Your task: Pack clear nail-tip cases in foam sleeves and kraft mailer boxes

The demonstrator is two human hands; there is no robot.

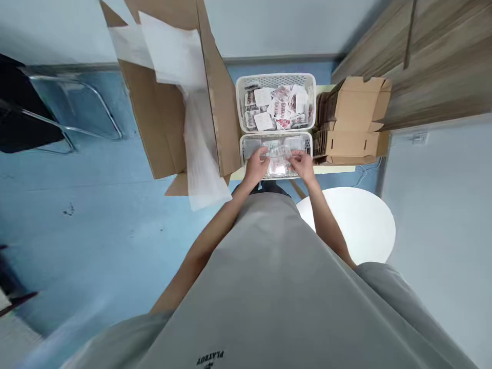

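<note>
Over the near white basket (310, 146), both my hands hold a clear plastic case (280, 152) by its two ends. My left hand (257, 168) pinches its left end, fingers closed. At the opposite end, the thumb and fingers of my right hand (302, 165) are closed on it. Below and around the case, several more clear plastic cases (294, 142) lie in the basket, partly covered by my hands. Just beyond stands a second white basket (274, 81), filled with printed packets and cards (282, 108). Their print is too small to read.
To the left stands a large open cardboard box (163, 123) with white foam sheeting (200, 138) hanging out. Folded brown cartons (353, 123) are stacked right of the baskets. A round white stool or table (357, 220) is near my right arm. A metal-framed chair (77, 128) stands far left.
</note>
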